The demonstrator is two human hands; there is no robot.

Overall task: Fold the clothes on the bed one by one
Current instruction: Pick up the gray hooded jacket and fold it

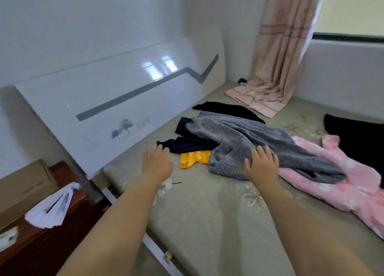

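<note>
Here we reach both arms over the bed point(207, 213) toward the unfolded heap, using the grey garment point(259, 142) as our reference. Our right hand point(262, 165) lies flat on its near end, fingers spread, gripping nothing, probably to draw it closer. Our left hand point(157, 163) hovers open to its left, empty, near the navy garment point(191, 144). A yellow item point(194, 158) peeks from beneath; a pink garment point(342, 182) lies under its right side.

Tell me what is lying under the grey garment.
The grey garment overlaps a dark navy garment, a yellow piece and the pink garment. The right hand rests on it. Anything else beneath is covered.
</note>
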